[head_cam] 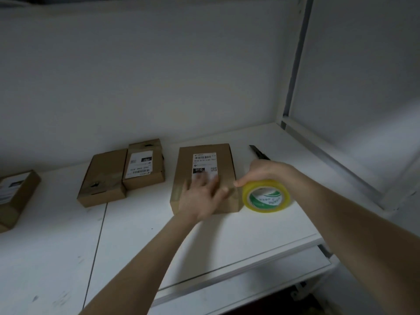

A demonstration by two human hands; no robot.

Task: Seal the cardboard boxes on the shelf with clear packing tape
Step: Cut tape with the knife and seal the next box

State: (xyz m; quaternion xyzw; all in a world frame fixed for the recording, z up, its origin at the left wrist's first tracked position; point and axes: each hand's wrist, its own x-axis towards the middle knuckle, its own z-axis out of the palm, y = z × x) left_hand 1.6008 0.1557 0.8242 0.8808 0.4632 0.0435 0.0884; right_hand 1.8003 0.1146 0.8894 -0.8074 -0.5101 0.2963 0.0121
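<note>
Box [185,164] on the shelf [227,237], tape [266,197] beside it.
Left of the box lie three other boxes [102,178], apart from it. The left hand [202,196] rests flat on the box top with fingers spread, a little blurred. Just right of the box, the right hand [264,170] grips the tape from above. A knife [259,153] lies behind the tape.

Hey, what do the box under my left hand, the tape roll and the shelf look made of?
Box: matte brown cardboard, judging by dull tan faces and folded edges. Tape roll: glossy plastic film, yellowish where wound, on a green-printed core, probably card. Shelf: smooth white board with grey scuffs, painted metal or laminate; I cannot tell which.
</note>
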